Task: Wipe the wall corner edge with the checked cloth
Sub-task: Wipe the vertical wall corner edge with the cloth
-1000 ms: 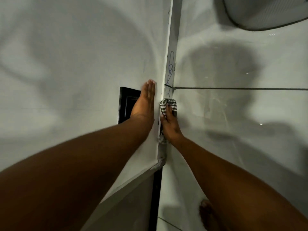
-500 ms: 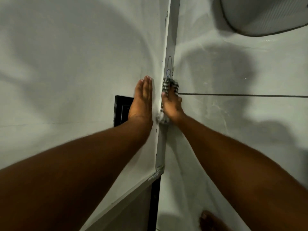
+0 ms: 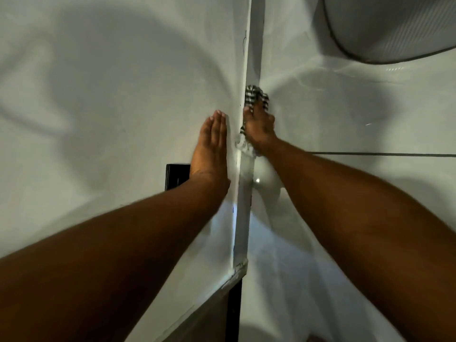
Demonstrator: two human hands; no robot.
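The white wall corner edge point(image 3: 246, 193) runs top to bottom through the middle of the view. My right hand point(image 3: 259, 127) presses the black-and-white checked cloth point(image 3: 254, 95) against that edge, on its right face; the cloth sticks out above my fingers and a crumpled end hangs below my wrist. My left hand point(image 3: 212, 144) lies flat with fingers together on the left wall, just beside the edge, holding nothing.
A black switch plate point(image 3: 176, 176) sits on the left wall, partly behind my left wrist. A dark grout line point(image 3: 382, 154) crosses the right tiled wall. A large pale rounded fixture point(image 3: 394, 25) fills the top right. The left wall panel ends at a lower edge point(image 3: 222, 285).
My right hand has slid the cloth up the corner edge, from below the grout line to above it. My left hand has stayed flat on the left wall.
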